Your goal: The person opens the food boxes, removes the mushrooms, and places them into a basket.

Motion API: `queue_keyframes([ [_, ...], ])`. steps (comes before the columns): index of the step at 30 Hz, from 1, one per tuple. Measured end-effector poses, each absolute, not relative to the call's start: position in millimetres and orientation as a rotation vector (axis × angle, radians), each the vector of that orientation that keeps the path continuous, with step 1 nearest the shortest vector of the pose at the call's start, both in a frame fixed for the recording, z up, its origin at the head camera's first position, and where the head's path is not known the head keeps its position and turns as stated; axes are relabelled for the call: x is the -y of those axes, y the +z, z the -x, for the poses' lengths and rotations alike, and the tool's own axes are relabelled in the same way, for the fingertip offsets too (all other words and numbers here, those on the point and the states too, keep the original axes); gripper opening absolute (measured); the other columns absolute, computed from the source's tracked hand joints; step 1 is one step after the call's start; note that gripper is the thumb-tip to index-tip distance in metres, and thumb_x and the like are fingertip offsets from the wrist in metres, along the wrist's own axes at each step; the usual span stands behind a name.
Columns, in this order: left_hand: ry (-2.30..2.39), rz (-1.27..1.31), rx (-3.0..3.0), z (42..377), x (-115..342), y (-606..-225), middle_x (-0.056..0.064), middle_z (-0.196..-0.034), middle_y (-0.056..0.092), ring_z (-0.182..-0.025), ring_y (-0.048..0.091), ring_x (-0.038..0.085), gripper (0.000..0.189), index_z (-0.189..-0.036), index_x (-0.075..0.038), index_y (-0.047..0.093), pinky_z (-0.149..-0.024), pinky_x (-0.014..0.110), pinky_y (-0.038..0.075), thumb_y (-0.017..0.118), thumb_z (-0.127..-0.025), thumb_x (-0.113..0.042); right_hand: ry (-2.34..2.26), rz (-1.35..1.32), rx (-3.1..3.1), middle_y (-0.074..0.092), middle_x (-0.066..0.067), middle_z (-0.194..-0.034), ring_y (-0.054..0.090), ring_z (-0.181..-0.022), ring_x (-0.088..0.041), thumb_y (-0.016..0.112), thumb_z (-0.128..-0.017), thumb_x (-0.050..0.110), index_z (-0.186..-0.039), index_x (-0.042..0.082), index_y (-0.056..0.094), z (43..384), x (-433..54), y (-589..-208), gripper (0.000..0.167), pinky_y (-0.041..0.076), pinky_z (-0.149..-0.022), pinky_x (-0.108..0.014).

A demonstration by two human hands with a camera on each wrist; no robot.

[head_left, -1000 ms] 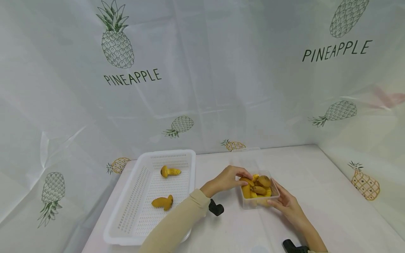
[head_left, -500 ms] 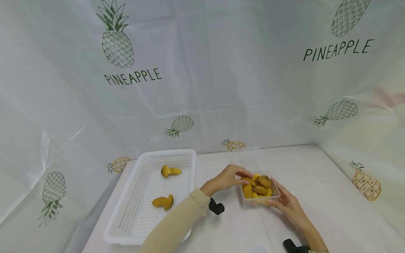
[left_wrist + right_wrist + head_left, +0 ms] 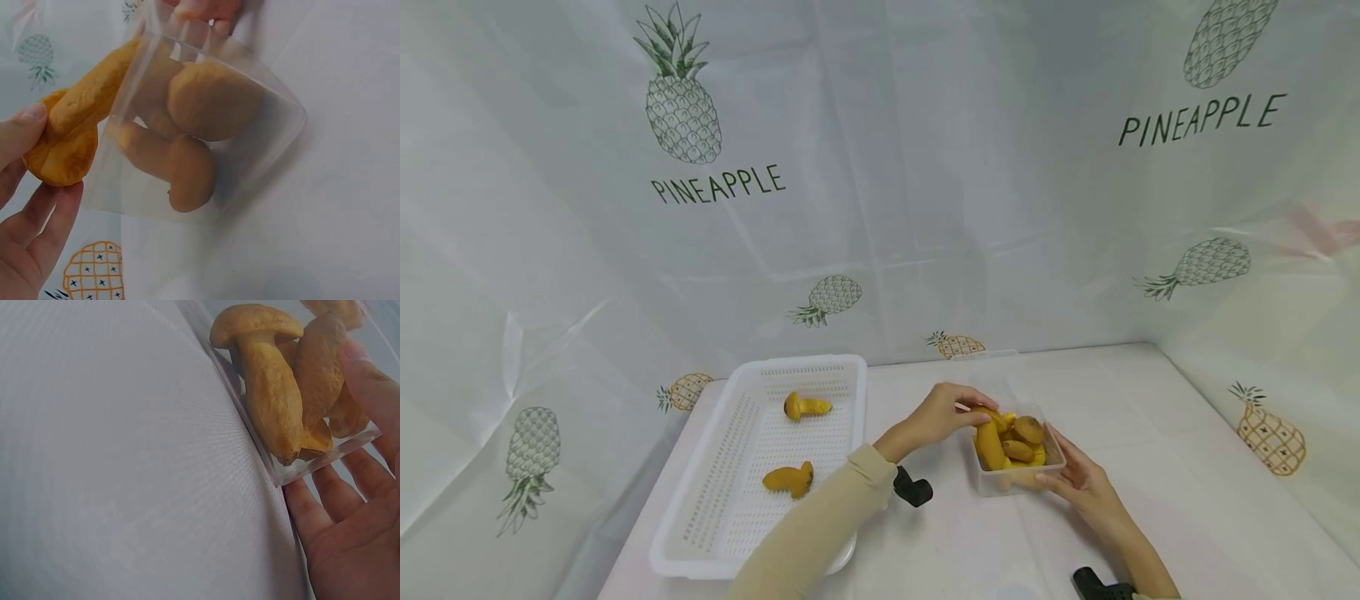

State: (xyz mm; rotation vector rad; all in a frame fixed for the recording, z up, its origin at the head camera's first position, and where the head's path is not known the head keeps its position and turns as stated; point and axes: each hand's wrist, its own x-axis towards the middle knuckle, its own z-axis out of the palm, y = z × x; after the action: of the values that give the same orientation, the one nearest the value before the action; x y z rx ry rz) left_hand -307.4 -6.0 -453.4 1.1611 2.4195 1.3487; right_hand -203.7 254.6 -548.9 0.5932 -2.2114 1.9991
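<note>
In the head view, my left hand (image 3: 938, 414) is at the left rim of a clear plastic box (image 3: 1000, 482) filled with yellow-brown mushrooms (image 3: 1018, 451). Between its thumb and fingers it pinches a mushroom (image 3: 61, 159), which leans over the box wall in the left wrist view. My right hand (image 3: 1084, 482) holds the box at its right side. Seen from the right wrist, the right thumb (image 3: 362, 369) lies along one wall and the fingers curl around the end. Through the clear wall a whole mushroom with cap and stem (image 3: 272, 394) shows.
To the left stands a white perforated basket (image 3: 696, 500) with two mushrooms in it, one at the back (image 3: 807, 407) and one in the middle (image 3: 788, 479). A clear lid (image 3: 985, 367) lies open behind the box. Pineapple-print sheeting (image 3: 925, 208) rises behind the table.
My left hand has lifted slightly, and the mushrooms at the box's left side have shifted, one now lying more lengthwise. My right hand and the box stay in place.
</note>
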Motion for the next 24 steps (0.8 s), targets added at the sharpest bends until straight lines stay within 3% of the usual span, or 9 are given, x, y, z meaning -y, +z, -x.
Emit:
queue_keyframes([
  [16,1.513,-0.976,-2.464,317,48,-431,0.001,-0.11,0.072,-0.101,0.066,0.014,0.025,-0.116,-0.01,0.075,-0.081,0.024,0.056,0.073,-0.093,-0.019,2.013,-0.608,2.188,0.026,-0.012,-0.16,0.043,-0.131,0.003,0.063,-0.092,-0.01,-0.156,-0.002,0.024,205,-255,-550,0.075,0.045,-0.096,-0.016],
  [24,1.543,-0.921,-2.5,320,87,-418,0.004,-0.112,0.072,-0.096,0.067,0.014,0.029,-0.12,-0.003,0.072,-0.081,0.026,0.057,0.071,-0.094,-0.016,2.001,-0.565,2.229,0.03,0.001,-0.159,0.044,-0.13,0.005,0.064,-0.094,-0.007,-0.157,0.002,0.026,204,-256,-553,0.075,0.047,-0.095,-0.016],
])
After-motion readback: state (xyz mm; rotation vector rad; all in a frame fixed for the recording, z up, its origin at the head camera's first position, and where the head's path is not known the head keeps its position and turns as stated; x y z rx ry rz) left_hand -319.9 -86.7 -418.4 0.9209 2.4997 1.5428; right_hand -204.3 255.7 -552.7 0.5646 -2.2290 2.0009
